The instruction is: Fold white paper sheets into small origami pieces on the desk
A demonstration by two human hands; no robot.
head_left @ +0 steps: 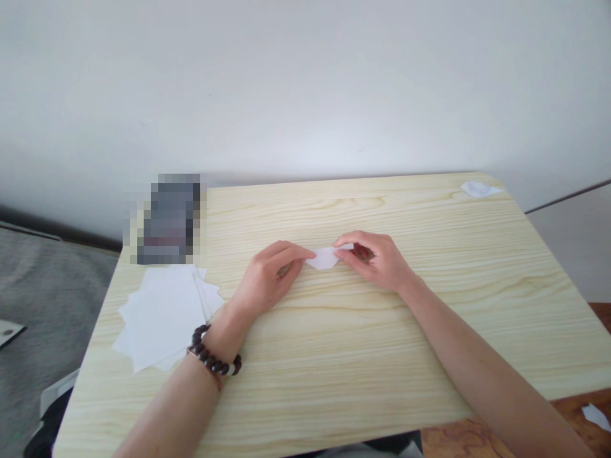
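Observation:
A small folded piece of white paper (325, 257) lies on the light wooden table (363, 356) near its middle. My left hand (270, 278) pinches the paper's left end with curled fingers. My right hand (375, 257) pinches its right end, thumb and fingertips closed on the edge. A dark bead bracelet (212, 357) circles my left wrist.
A fanned stack of white paper sheets (165, 315) lies at the table's left. A blurred dark object (168, 219) stands at the back left corner. A folded white paper (478, 189) sits at the back right corner. Another paper scrap (596, 416) lies on the floor, right.

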